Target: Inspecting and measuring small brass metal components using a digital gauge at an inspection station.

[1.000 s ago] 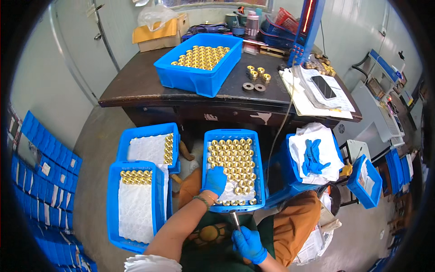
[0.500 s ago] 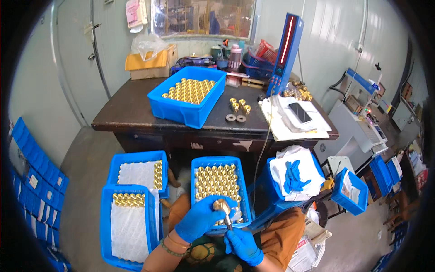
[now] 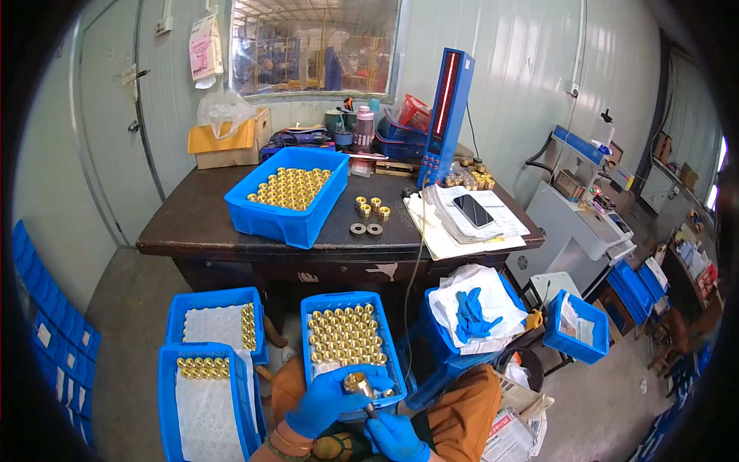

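Observation:
Both my hands wear blue gloves and meet above the near end of a blue crate (image 3: 390, 331) filled with rows of brass fittings (image 3: 346, 327). A single brass fitting (image 3: 357, 383), round and hollow-looking, is gripped in the fingers of my left hand (image 3: 323, 404). Just below, my right hand (image 3: 396, 437) is closed around the handle of a slim dark probe (image 3: 371, 410). The probe's upper end meets the underside of the fitting; how deep it goes in is hidden.
Two blue crates (image 3: 164, 408) with white liner sheets and some brass fittings stand at the left. On the desk (image 3: 192, 223) are another full crate (image 3: 289, 231), loose fittings, two grey rings (image 3: 366, 229), a blue column display (image 3: 446, 115), papers and a phone (image 3: 472, 210). Blue gloves (image 3: 473, 314) lie right.
My view has tilted up and turned slightly right, so the desk and crates sit lower and further left in the picture. Both hands still hold the fitting and the probe together.

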`<state>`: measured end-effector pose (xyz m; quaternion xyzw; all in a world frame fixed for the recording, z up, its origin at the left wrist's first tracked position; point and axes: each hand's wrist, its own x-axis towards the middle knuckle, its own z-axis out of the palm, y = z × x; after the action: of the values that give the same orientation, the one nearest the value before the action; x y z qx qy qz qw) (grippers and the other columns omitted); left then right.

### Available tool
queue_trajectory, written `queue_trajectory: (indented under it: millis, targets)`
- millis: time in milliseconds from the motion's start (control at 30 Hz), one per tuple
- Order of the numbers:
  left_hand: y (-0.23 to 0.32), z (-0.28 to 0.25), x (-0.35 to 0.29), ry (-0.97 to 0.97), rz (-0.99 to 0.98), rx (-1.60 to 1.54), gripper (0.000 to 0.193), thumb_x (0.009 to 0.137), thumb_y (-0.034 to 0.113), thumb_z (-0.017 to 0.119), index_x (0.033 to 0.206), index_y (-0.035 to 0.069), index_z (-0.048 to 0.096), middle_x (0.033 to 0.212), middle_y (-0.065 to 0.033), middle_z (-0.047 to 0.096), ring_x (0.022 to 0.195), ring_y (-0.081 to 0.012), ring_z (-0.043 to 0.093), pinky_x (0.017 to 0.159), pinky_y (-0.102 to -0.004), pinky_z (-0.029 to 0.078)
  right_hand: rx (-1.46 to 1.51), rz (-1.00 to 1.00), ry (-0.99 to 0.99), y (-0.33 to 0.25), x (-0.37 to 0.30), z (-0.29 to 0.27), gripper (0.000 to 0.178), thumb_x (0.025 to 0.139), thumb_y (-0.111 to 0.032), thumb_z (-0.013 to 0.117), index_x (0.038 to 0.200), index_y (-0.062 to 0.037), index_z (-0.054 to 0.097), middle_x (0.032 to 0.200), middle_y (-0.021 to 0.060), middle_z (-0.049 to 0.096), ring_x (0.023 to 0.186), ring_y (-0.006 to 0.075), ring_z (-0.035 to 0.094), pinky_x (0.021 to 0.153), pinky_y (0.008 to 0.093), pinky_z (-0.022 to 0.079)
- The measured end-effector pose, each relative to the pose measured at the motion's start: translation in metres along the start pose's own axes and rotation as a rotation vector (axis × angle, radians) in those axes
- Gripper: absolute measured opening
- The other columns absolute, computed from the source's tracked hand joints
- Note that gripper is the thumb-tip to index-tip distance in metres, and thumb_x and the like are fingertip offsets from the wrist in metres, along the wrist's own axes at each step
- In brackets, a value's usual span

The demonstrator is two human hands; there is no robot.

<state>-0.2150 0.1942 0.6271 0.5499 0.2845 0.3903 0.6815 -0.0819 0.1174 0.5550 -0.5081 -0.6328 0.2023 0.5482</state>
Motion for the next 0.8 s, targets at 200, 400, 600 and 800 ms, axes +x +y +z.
queue_trajectory:
  millis: [200,400,600,800]
  targets:
    - [0.012,0.012,-0.012,0.024,0.030,-0.023,0.043,0.080,0.011,0.062,0.119,-0.001,0.050,0.114,-0.0116,0.057,0.102,-0.0234,0.056,0.091,-0.0333,0.044,0.724,0.694,-0.440,-0.018,0.002,-0.011,0.028,0.092,-0.015,0.047,0.066,-0.0043,0.054,0.049,0.0004,0.048,0.042,0.0082,0.047,0.041,0.0243,0.036]
    - [0.013,0.023,-0.015,0.194,0.078,-0.125,0.042,0.080,0.013,0.065,0.116,-0.001,0.050,0.107,-0.0096,0.058,0.100,-0.0173,0.055,0.087,-0.0302,0.046,0.134,0.143,-0.120,-0.013,-0.002,0.002,0.011,0.087,-0.010,0.048,0.081,-0.0040,0.055,0.055,0.0087,0.053,0.044,0.0222,0.052,0.044,0.0336,0.040]
    - [-0.044,0.026,-0.023,0.198,-0.041,-0.429,0.051,0.089,0.029,0.053,0.129,0.003,0.035,0.112,-0.0114,0.055,0.100,-0.0206,0.055,0.089,-0.0320,0.046,0.134,0.036,-0.077,-0.015,-0.008,0.007,0.011,0.083,-0.010,0.050,0.087,-0.0033,0.059,0.065,0.0105,0.055,0.052,0.0267,0.053,0.050,0.0363,0.041]
    - [-0.036,0.038,-0.034,-0.015,0.022,-0.608,0.058,0.083,0.020,0.062,0.129,-0.003,0.035,0.116,-0.0116,0.051,0.098,-0.0183,0.053,0.085,-0.0291,0.044,0.022,0.016,-0.059,-0.015,-0.010,-0.004,0.023,0.084,-0.013,0.050,0.100,0.0008,0.058,0.090,0.0187,0.060,0.077,0.0330,0.059,0.069,0.0386,0.047]
